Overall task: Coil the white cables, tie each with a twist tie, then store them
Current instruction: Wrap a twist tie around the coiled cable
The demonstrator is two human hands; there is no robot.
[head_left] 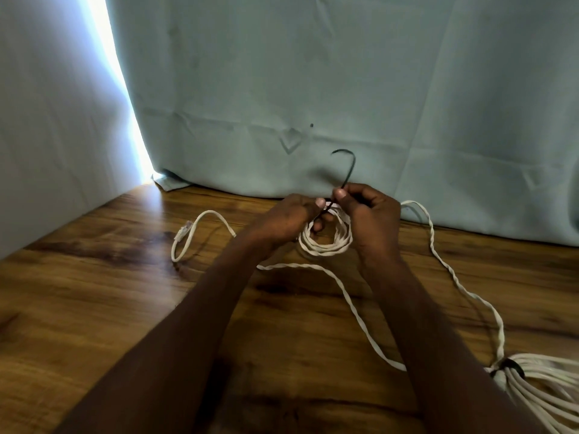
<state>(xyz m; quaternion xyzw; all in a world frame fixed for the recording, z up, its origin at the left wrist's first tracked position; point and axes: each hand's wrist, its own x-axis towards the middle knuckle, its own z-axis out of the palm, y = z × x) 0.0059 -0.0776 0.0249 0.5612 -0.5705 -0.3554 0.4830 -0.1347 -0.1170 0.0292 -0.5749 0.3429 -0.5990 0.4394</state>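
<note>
A small coil of white cable (326,245) hangs between my hands above the wooden table (94,277). My left hand (291,219) grips the coil's top with curled fingers. My right hand (369,211) pinches a black twist tie (349,170), whose free end sticks up and hooks over to the left. The tie's lower part passes between my thumbs at the coil. One loose cable end with a plug (183,231) lies on the table to the left. Other twisted strands trail right toward a bundle.
A second white cable bundle (539,383), bound with a dark tie (509,366), lies at the table's right front edge. A pale green curtain (313,89) hangs behind the table, with a bright gap of light at its left side.
</note>
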